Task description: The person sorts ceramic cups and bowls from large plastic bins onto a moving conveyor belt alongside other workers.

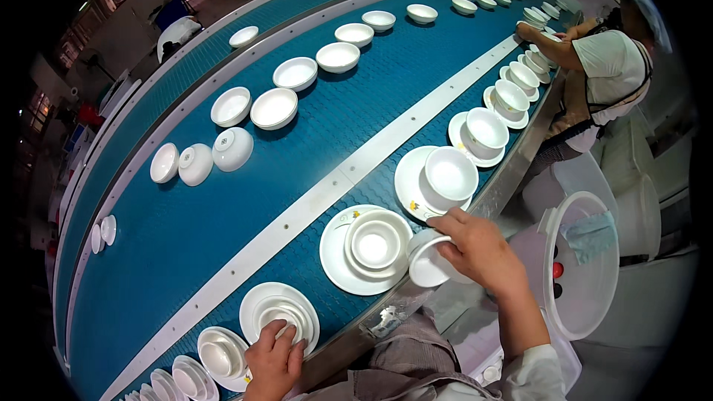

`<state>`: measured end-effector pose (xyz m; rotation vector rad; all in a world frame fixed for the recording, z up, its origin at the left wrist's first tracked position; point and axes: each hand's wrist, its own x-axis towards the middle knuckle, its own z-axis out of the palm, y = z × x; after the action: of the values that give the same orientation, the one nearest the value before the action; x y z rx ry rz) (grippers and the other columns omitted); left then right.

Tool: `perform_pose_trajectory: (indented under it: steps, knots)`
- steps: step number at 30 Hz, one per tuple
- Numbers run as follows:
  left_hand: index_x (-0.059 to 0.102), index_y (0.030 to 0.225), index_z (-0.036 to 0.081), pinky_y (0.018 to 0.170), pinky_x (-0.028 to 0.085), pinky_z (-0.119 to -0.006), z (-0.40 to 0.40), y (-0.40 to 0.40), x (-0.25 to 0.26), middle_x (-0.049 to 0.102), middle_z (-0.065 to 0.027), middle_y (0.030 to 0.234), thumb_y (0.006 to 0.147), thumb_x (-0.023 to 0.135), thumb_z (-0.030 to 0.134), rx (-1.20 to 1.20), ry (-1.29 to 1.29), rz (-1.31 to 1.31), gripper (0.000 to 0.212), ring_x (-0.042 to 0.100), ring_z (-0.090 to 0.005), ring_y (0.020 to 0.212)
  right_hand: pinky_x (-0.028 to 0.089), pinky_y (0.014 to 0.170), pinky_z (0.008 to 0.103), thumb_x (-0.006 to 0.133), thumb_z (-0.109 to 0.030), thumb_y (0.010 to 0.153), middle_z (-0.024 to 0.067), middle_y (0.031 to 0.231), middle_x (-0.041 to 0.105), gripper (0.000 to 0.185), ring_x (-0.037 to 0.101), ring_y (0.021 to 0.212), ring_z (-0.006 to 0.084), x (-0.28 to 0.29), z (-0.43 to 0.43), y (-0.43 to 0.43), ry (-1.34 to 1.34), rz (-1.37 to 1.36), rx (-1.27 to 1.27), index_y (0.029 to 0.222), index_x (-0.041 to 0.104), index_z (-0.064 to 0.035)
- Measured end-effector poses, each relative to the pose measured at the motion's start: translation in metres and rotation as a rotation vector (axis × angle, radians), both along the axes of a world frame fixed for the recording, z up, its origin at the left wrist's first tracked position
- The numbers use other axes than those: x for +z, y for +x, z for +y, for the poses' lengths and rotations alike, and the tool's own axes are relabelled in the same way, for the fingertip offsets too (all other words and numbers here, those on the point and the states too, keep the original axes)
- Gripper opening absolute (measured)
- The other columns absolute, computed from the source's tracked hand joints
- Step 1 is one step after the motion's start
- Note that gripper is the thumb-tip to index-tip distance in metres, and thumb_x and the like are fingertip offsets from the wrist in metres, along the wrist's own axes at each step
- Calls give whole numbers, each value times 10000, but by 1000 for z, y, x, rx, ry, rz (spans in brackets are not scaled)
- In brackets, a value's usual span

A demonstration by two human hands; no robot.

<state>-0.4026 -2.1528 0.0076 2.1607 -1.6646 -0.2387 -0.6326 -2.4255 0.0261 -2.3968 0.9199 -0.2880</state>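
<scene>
White plates with bowls on them stand in a row along the near edge of a blue conveyor belt (267, 189). My right hand (479, 248) holds small white cups (430, 267) by their rims, just past the belt's metal edge. Left of them, a plate with a yellow flower print (334, 267) bears a bowl with a smaller cup (374, 244) inside. At the lower middle, my left hand (276, 353) has its fingertips at the cup inside the stacked bowls on another plate (250, 301); whether it grips the cup I cannot tell.
Loose white bowls (274, 108) lie on the belt's wide lane beyond a white divider strip (312, 206), some upside down. A co-worker (604, 67) stands at the upper right with hands at the row. Beside me is a large plastic bin (590, 301) with a cloth (590, 236) over its rim.
</scene>
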Motion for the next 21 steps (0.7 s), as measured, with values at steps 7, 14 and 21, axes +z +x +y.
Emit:
perform_pose_trajectory:
  steps: [7, 14, 21]
  knots:
    - [620, 861, 2, 558, 480, -317, -107, -20, 1, 600, -165, 919, 706, 624, 3, -193, -187, 98, 155, 608, -259, 653, 486, 710, 424, 586, -299, 829, 194, 794, 626, 312, 617, 786, 349, -35, -117, -17, -26, 386, -306, 837, 609, 12]
    - [613, 861, -11, 608, 478, -333, -179, -40, 9, 596, -162, 881, 730, 594, -5, -244, -228, 153, 132, 601, -289, 711, 480, 613, 413, 662, -263, 755, 145, 715, 623, 250, 619, 696, 308, -28, -189, -59, -379, 130, -390, 797, 590, -27]
    - [571, 1056, -43, 767, 463, -387, -271, -104, 6, 558, -193, 1036, 845, 546, 65, -466, -334, -59, 239, 570, -320, 863, 375, 834, 374, 545, -117, 707, 33, 738, 591, 88, 565, 844, 216, -111, -195, -35, -670, -154, -266, 722, 632, -120]
